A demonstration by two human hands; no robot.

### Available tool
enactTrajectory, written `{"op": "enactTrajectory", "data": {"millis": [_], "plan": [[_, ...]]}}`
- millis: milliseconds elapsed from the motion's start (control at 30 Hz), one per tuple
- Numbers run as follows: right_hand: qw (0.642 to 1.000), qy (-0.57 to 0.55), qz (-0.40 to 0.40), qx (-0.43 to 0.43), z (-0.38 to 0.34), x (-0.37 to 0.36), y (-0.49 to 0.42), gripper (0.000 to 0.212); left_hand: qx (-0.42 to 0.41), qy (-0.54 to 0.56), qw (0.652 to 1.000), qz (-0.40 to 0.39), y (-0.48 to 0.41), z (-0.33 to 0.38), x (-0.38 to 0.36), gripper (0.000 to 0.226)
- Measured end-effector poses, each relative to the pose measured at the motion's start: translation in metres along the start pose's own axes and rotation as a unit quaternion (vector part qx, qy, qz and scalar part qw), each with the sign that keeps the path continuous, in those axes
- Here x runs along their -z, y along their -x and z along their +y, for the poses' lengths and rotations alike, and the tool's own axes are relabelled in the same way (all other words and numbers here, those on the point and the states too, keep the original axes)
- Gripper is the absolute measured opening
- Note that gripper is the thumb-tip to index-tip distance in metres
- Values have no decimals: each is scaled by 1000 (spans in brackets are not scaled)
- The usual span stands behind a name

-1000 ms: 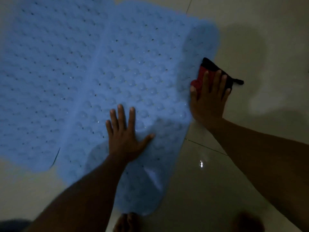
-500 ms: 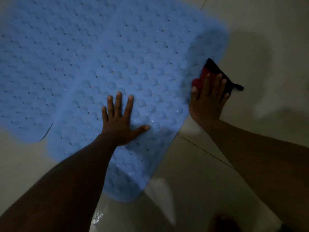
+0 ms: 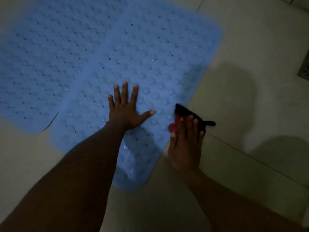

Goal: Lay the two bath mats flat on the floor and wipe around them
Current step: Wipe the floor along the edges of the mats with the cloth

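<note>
A blue studded left mat [image 3: 41,69] and a matching right mat [image 3: 158,52] are being seen laid flat on the tiled floor [image 3: 250,39], side by side and touching along a seam. The left mat is lying toward the far left, and the right mat is reaching from the far side to the near centre. The right mat is being pressed down by the left hand [image 3: 124,113], with the palm laid flat, the fingers straight and spread wide, and the thumb pointed right. A red and black cloth [image 3: 183,110] is being held against the floor by the right hand [image 3: 185,148], just at the right mat's right edge. The fingers are being stretched straight over the cloth, not curled round it, and a black tail of the cloth is sticking out to the right. A metal drain grate [image 3: 305,67] is being cut off by the right border of the view, well apart from the mats.
</note>
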State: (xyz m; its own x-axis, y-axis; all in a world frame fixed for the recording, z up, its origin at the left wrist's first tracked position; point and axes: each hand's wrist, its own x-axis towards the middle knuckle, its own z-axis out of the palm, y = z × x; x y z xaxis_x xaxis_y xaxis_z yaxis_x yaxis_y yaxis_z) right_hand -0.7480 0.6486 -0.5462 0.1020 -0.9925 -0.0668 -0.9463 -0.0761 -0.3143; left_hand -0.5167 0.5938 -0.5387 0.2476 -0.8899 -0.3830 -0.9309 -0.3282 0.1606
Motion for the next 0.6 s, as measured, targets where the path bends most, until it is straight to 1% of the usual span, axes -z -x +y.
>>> {"op": "enactTrajectory", "data": {"millis": [67,167,233,333,500,600], "plan": [[1000,20,-10,2,-11,-3,31,57,2,16,1000,23,8,2,-9,107],[999,30,-20,-1,-22,-6,62,57,3,42,998,53,40,5,-29,88],[999,35,-30,-14,-24,-4,67,56,-17,40,997,66,63,8,-42,80],[999,32,-30,-8,-27,5,71,51,-38,27,997,67,101,0,-56,75],[998,57,-17,31,-24,15,65,42,-36,19,997,58,141,-8,-71,71],[998,37,-20,49,-23,21,64,35,-36,32,997,54,164,-10,-76,70]]}}
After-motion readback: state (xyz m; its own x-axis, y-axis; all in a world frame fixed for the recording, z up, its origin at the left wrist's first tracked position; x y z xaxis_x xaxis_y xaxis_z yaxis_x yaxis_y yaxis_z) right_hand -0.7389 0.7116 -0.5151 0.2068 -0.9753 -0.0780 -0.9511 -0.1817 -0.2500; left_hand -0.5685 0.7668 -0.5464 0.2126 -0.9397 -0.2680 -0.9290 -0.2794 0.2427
